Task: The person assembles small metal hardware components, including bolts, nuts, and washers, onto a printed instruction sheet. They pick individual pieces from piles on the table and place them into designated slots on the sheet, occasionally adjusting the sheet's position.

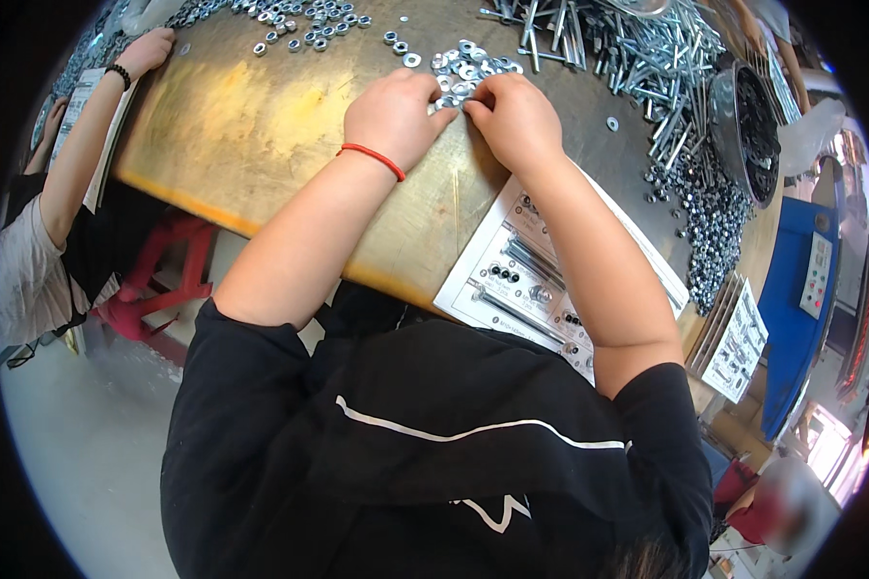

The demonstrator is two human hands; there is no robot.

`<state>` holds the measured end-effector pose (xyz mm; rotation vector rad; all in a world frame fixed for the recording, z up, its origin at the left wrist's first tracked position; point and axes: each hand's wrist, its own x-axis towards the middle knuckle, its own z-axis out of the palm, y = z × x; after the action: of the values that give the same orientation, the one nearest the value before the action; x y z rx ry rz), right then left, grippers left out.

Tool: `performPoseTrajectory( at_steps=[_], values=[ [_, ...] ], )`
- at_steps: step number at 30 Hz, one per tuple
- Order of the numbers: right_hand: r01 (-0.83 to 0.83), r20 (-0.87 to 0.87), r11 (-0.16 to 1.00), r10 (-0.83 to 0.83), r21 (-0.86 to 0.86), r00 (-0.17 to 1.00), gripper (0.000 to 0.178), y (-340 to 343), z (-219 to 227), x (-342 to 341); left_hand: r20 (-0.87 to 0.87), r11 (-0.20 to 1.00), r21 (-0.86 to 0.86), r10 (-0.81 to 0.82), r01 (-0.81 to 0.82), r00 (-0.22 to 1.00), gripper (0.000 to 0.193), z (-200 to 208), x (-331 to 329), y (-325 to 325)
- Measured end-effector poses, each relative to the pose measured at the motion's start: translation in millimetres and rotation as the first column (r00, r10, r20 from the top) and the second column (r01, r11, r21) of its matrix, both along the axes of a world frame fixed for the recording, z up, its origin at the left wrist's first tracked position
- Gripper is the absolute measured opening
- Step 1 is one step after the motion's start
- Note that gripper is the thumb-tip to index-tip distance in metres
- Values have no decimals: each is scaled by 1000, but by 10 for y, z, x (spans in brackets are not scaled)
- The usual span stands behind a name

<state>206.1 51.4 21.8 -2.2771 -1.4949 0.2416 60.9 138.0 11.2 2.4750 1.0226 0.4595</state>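
Note:
Both of my hands are at the near side of a small pile of silver washers (468,66) on the worn metal tabletop. The fingers of my left hand (393,118) are curled at the pile's left edge, with the thumb toward the washers; a red cord circles this wrist. My right hand (519,118) faces it from the other side, thumb and index finger bent toward each other. Some washers lie between the two sets of fingertips. Whatever the fingers hold is too small or too hidden to make out. Under my right forearm lies a printed sheet (468,280) with pictures of bolts and nuts.
Loose nuts (323,24) are scattered at the far left. Long bolts (637,58) are heaped at the far right, above a heap of small nuts (714,227) and a dark bowl (748,130). A co-worker's hand (150,50) rests on the table at left. A blue machine (797,289) stands right.

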Motion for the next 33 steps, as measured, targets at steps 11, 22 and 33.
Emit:
performPoseTrajectory(
  at_steps=[11, 22, 33],
  values=[
    [-139, -94, 989, 134, -50, 987, 19, -206, 132, -67, 168, 892, -355, -235, 282, 957, 23, 71, -206, 114],
    [-232, -136, 971, 224, -53, 965, 18, -81, 130, -189, 234, 882, -459, 0, 110, 972, 26, 47, -285, 412],
    [-85, 115, 988, 100, -130, 988, 19, 418, 110, -97, 190, 888, -460, 102, -3, 976, 23, 26, -246, 442]
  ],
)
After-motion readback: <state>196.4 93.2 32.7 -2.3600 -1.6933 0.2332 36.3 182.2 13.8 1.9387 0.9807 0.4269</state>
